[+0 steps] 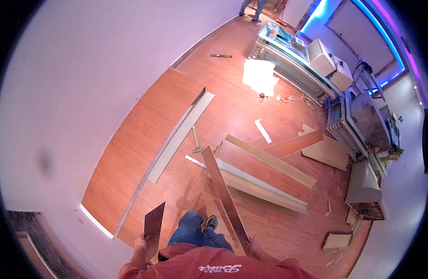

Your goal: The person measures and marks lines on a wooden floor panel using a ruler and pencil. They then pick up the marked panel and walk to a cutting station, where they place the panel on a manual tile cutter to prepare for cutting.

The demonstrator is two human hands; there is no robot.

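My left hand [142, 242] is closed on the edge of a short dark-brown floor plank [153, 226], held upright at my left side. At my right side, my right hand [255, 247] grips the near end of a long brown floor plank [222, 190], which slants away ahead of me. A small thin reddish thing shows by the right hand, too small to name. Beyond the long plank's far end lies a hammer [195, 137] on the wood floor. Next to that plank is an open cardboard box [274, 160] with planks in it.
A long pale board [183, 135] and a thin strip [153, 162] lie at the floor covering's edge on the left. Loose plank [295, 144], cardboard [330, 151] and a white strip [263, 131] lie ahead right. Glass-topped counters [297, 58] line the right; another person's legs [253, 9] stand far off.
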